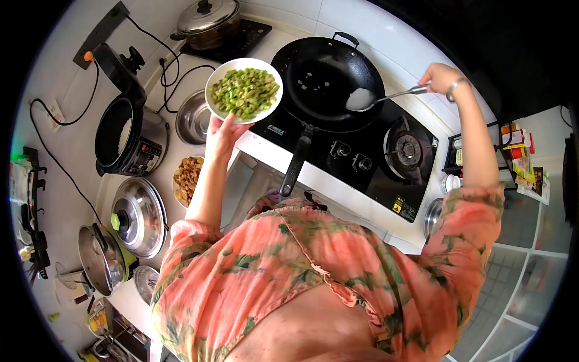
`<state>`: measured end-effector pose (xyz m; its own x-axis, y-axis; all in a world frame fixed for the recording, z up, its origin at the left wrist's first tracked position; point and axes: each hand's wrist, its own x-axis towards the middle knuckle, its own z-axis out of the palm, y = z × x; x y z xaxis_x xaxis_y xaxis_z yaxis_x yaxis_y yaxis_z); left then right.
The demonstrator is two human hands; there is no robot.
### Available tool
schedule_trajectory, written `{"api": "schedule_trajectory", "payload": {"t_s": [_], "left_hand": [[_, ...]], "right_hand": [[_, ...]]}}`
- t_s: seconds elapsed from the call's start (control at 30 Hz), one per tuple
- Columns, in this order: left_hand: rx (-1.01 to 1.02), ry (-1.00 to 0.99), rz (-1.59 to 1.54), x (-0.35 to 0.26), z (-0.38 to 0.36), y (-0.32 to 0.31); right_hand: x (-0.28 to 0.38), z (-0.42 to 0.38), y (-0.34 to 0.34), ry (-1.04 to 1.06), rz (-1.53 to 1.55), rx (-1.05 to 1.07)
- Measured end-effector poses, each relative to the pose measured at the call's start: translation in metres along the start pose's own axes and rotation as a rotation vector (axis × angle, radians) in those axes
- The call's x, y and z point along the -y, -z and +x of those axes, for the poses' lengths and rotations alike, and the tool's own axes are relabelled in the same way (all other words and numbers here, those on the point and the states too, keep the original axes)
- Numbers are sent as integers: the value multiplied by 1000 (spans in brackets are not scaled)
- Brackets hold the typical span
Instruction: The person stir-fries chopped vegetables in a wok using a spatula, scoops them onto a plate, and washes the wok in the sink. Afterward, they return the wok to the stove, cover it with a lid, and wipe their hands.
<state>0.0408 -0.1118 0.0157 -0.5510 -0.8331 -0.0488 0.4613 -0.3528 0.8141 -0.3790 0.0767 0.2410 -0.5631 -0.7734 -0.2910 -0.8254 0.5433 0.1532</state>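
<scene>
My left hand (224, 134) is closed on the near rim of a white bowl (210, 101), tilted towards the camera and left of the wok. Chopped green vegetables (244, 92) fill it. My right hand (444, 79) grips the handle of a metal ladle (362, 100), whose head hangs over the right side of a black wok (356, 72). A few small green pieces (313, 79) lie in the wok's bottom. The wok sits on the left burner of a black gas stove (377, 151), its long handle pointing towards me.
A second burner (405, 149) is at right. On the left stand a metal bowl (192, 117), a dish of brown food (187, 180), an open rice cooker (136, 136), a steel lid (140, 217) and a lidded pot (208, 24). Cords (172, 84) cross the counter behind.
</scene>
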Motion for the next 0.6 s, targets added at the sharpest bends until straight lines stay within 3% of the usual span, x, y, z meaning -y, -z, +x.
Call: {"api": "schedule_trajectory", "payload": {"t_s": [0.03,0.17,0.23,0.27,0.33,0.37,0.43,0.6], "left_hand": [[3,-3,-5,-1,-5,9],[-80,3,-40,-5,-28,22],[-91,23,-29,-2,-35,31],[-94,47,-18,1,-38,36],[-106,87,-15,7,-42,43],[-98,98,-35,10,-44,43],[-83,130,-27,18,-46,45],[-88,161,-9,35,-49,42]], "right_hand": [[4,14,3,-33,70,182],[43,51,6,79,68,129],[65,71,5,221,-45,-78],[80,76,9,233,-43,-73],[113,80,22,327,-269,-386],[131,79,25,334,-268,-384],[167,74,28,428,-639,-614],[214,42,5,545,-864,-630]]}}
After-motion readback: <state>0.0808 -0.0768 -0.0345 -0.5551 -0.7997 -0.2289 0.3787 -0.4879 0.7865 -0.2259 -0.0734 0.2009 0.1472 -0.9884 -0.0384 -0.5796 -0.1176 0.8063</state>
